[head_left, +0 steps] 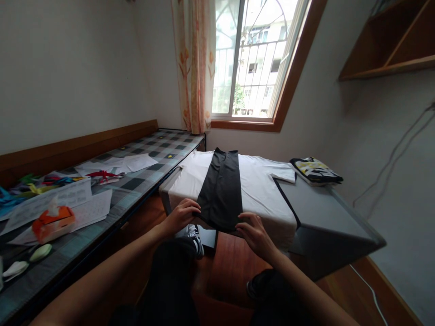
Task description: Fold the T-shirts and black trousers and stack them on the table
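A white short-sleeved T-shirt [260,185] lies spread over the table, its lower part hanging down the near side. Across its middle runs a strip of black cloth [220,190], perhaps a folded garment; I cannot tell its exact kind. My left hand [185,212] pinches the near left corner of this cloth. At the near right corner, my right hand [254,230] has thumb and fingers closed on its edge. Between the two hands the near edge of the cloth sags slightly over the table's front.
A folded patterned garment [316,171] rests on the grey tabletop [326,210] at the right. On the left, a checked bed [142,181] carries papers [137,163], colourful ribbons [44,181] and an orange tissue box [53,222]. A wooden shelf [390,40] hangs at the upper right.
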### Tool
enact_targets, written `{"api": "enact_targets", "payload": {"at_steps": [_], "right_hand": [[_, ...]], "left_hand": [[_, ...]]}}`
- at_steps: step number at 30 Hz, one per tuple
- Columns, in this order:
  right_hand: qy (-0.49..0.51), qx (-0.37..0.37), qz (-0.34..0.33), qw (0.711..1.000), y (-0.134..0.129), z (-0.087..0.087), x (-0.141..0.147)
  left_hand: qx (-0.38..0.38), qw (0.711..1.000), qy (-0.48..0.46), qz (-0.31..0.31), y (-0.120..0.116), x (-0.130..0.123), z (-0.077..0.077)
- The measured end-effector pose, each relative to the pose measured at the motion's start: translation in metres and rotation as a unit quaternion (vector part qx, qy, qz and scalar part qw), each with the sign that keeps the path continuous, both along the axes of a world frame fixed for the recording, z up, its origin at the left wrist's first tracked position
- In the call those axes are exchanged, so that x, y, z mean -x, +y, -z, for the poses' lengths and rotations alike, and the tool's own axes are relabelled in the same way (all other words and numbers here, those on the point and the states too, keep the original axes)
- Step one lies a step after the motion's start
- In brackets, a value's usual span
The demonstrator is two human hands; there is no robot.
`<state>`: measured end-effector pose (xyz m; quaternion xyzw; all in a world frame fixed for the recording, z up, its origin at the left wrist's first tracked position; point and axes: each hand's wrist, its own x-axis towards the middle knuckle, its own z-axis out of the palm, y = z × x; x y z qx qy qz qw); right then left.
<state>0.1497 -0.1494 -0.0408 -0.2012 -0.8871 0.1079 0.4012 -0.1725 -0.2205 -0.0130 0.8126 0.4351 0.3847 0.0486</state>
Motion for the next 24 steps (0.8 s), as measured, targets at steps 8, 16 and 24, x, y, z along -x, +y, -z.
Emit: {"api": "enact_targets", "payload": {"at_steps": [8,16,24], "right_hand": [[0.118,0.248,0.018,0.961,0.078,-0.057,0.047],[0.134,0.575,0.168,0.789,0.181,-0.054,0.069],[0.073,0.547,0.015,0.834,0.2,-0.04,0.048]], "left_hand": [[0.167,0.96,-0.22,-0.05,0.094,-0.009,-0.05],[0.329,0.888,-0.319,-0.036,0.199,0.002,-0.029],[0.419,0.868,-0.266,-0.013,0.228,0.026,-0.017]]}}
